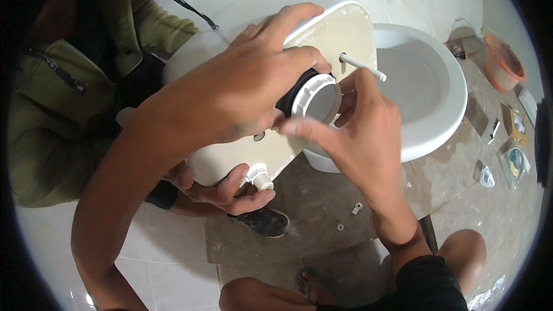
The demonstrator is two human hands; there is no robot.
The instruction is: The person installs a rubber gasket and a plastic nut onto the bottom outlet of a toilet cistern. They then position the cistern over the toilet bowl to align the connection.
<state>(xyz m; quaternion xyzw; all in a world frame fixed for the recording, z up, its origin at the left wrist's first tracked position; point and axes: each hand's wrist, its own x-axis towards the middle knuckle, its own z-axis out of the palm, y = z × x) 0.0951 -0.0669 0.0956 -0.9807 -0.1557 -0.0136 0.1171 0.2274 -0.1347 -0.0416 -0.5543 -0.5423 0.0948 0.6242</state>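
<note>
A white toilet tank [224,166] is tilted so its unglazed underside shows. My left hand [262,63] wraps over it, one finger stretched along the upper edge and others curled beside a black rubber gasket [291,95]. Against the gasket sits a white plastic ring nut [311,93], gripped at its rim by the thumb and fingers of my right hand [366,124]. A white bolt [363,66] sticks out from the underside above my right hand. Another person's hand [227,193] supports the lower end, around a white threaded fitting [259,178].
Behind the tank stands a white toilet bowl [458,89]. An orange bucket [503,66] is by the right wall. Small packaged parts [514,161] lie on brown floor sheeting [340,196], with a small white fitting [356,208] nearer me. The other person's shoe [265,223] is beneath the tank.
</note>
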